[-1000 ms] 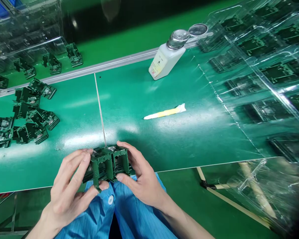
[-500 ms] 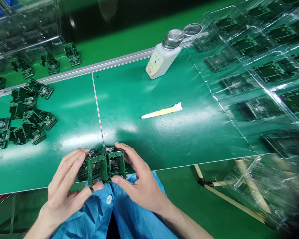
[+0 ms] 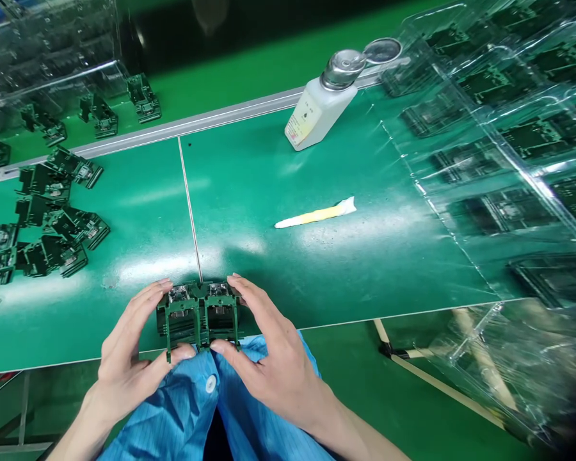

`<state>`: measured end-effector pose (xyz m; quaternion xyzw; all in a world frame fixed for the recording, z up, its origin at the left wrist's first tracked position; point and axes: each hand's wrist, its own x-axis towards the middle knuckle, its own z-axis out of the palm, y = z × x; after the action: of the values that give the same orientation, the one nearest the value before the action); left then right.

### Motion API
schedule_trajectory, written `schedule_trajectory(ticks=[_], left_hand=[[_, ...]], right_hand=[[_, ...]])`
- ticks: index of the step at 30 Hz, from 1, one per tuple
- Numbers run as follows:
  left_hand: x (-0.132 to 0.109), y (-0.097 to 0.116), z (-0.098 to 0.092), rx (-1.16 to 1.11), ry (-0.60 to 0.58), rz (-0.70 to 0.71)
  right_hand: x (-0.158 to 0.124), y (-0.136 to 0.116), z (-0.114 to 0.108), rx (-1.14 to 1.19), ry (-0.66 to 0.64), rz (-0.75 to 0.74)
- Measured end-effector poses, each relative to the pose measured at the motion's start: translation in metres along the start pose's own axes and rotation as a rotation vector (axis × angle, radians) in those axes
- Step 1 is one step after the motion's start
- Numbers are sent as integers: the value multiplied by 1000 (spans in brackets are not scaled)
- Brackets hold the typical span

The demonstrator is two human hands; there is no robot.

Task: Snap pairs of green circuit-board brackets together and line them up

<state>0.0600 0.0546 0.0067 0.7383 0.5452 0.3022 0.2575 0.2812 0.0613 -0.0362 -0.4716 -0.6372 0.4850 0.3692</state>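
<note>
Both my hands hold a small green circuit-board assembly (image 3: pixel 199 315) at the near edge of the green table mat (image 3: pixel 317 275). My left hand (image 3: pixel 129 355) grips its left side, fingers on the top edge and thumb under the bottom corner. Its right side is pinched the same way by my right hand (image 3: pixel 269 355). The assembly looks like two joined green boards with metal parts on top. It hovers just over the mat's front edge, above my blue garment (image 3: pixel 211 416).
A heap of similar green boards (image 3: pixel 48 218) lies at the left, more behind a metal rail (image 3: pixel 96 115). A white dispenser bottle with a metal top (image 3: pixel 319 109) stands at the back. A yellow-and-white swab (image 3: pixel 317 214) lies mid-table. Clear plastic trays holding boards (image 3: pixel 504 128) fill the right.
The assembly has been tilted more upright and level between my hands, which stayed closed on it. The view shifted slightly.
</note>
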Motion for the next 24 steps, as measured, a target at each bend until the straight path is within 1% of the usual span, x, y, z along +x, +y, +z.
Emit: schedule_trajectory(ticks=[4, 10, 18, 24], left_hand=[[-2, -2, 0, -33, -7, -43], [-1, -3, 1, -31, -4, -64], [-1, -4, 3, -65, 16, -58], [-2, -5, 4, -69, 7, -71]], right_hand=[[1, -2, -1, -27, 20, -24], [1, -3, -1, -53, 30, -28], [2, -5, -1, -74, 33, -28], [3, -7, -3, -80, 22, -15]])
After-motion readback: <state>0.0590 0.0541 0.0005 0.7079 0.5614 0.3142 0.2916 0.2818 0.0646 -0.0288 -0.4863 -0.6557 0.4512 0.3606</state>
